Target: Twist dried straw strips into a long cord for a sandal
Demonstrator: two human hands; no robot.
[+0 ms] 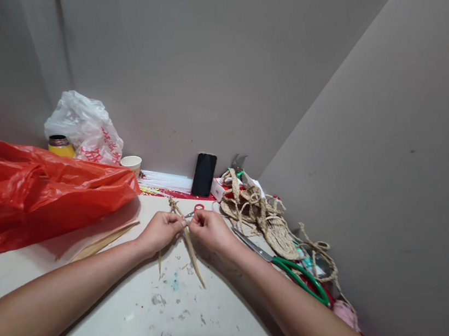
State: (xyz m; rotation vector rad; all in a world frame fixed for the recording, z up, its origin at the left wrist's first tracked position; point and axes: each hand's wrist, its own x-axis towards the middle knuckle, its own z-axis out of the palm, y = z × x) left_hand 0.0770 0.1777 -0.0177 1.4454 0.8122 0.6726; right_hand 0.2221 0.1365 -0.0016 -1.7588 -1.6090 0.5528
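Straw (194, 260) lies at the middle of the white table (117, 328), between your two hands, its knotted end pointing away from you and its loose strips trailing towards you. Your left hand (162, 231) pinches it between thumb and fingers; your right hand (213, 233), its fingertips just beside those of the left, is also closed in a pinch on it, though the exact hold is hidden. Beyond your fingertips sit small red-handled scissors (199, 207), and a black phone (204, 174) leans against the wall. To your right are braided straw pieces (280, 236) and large green-handled scissors (301, 277); to your left, a flat dry strip (107, 240) lies near a red plastic bag (52, 196).
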